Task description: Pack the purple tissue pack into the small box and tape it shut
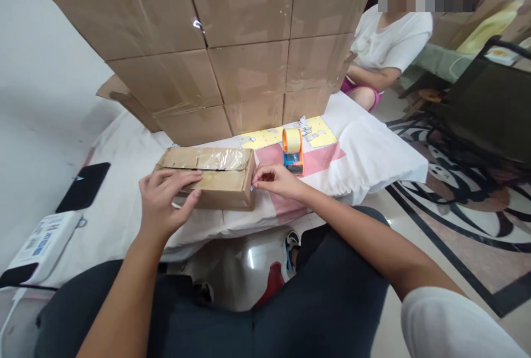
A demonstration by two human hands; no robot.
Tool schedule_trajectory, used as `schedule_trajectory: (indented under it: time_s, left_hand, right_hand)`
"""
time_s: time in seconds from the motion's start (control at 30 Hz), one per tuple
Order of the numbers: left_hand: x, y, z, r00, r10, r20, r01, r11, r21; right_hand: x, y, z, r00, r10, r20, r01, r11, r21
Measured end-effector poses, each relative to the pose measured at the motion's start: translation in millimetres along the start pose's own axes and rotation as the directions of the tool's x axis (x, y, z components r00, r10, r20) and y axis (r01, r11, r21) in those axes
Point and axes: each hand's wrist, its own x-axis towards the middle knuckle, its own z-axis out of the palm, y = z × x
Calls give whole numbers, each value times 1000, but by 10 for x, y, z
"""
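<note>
A small cardboard box (224, 181) lies on the cloth-covered table in front of me, with shiny clear tape along its far top part and a dark seam across the top. My left hand (168, 195) rests on the box's top at its left, fingers stretched out flat. At the box's right end is my right hand (276, 180), its thumb and forefinger pinched together. Whatever sits in that pinch is too small to make out. Just beyond the right hand stands an orange and blue tape dispenser (293, 153) with a roll of tape.
Stacked cardboard boxes (249, 70) form a wall at the back of the table. A black phone-like slab (83, 186) and a white power strip (43, 244) lie at left. Another person (392, 42) sits at the back right. A dark chair (485, 103) stands at right.
</note>
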Motion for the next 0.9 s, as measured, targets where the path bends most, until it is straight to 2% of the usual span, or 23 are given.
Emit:
schedule_trajectory:
  time_s: [0.2,0.47,0.57,0.63,0.7,0.77,0.83,0.9]
  left_hand:
    - [13,20,-31,1000,14,16,-13,1000,-9]
    - [-5,24,-56,998,-1,67,2,1000,-15]
    - [4,-5,-58,999,8,52,-7,1000,-17]
    - [8,32,-58,999,21,49,-20,1000,-20]
    - [-7,159,-34,996,21,92,-22,1000,5]
    - [-47,369,39,991,-27,131,19,998,60]
    - [-106,596,163,988,-120,95,110,989,101]
    - [-165,763,308,983,-182,-2,181,981,74]
  right_hand:
    - [-29,108,40,997,-16,-72,16,1000,2]
    - [-51,196,156,984,-68,-167,50,992,-112]
    - [-30,253,131,967,-101,-233,57,980,-191]
    - [-5,276,90,972,-102,-214,63,981,-185]
    - [19,278,64,986,-102,-130,85,988,-129]
    - [27,259,83,991,-115,-65,106,986,-126]
    - [16,227,150,990,-123,-73,106,973,-203]
    - [-8,196,235,986,-132,-101,99,954,-282]
